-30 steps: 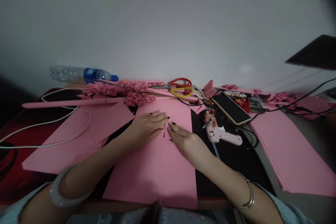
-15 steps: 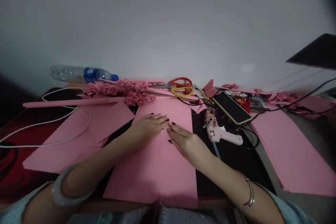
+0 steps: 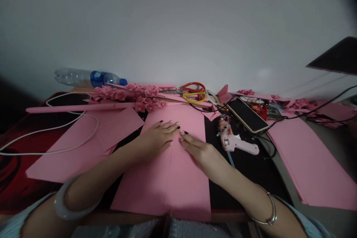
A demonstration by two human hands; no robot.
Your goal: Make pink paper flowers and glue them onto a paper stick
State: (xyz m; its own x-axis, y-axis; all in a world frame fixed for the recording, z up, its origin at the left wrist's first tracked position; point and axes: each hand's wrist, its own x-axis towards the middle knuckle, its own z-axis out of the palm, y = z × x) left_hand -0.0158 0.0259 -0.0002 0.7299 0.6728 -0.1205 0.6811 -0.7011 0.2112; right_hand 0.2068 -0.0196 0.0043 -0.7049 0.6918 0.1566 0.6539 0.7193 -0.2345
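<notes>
A long sheet of pink paper [image 3: 167, 197] lies before me, with a straight line running lengthwise down its middle. My left hand [image 3: 157, 139] rests flat on the sheet, left of that line, fingers stretched out and a little apart. On the other side my right hand [image 3: 206, 154] lies palm down on the same sheet, its fingers extended toward the left fingertips. A small gap separates the two hands. Neither hand grips anything. To the right of my right hand lies a pink glue gun [image 3: 238, 145].
Behind the sheet lie paper flowers [image 3: 146, 102], scissors [image 3: 192, 93] and a plastic bottle [image 3: 80, 78] against the wall. More pink paper [image 3: 64, 156] sits at left under a white cable [image 3: 33, 153]. At right are a phone [image 3: 249, 115], black cords and a paper stack [image 3: 312, 163].
My right hand has slid slightly to the right, widening the gap to the left fingertips a little. My left hand stays nearly in place. The view has shifted very slightly.
</notes>
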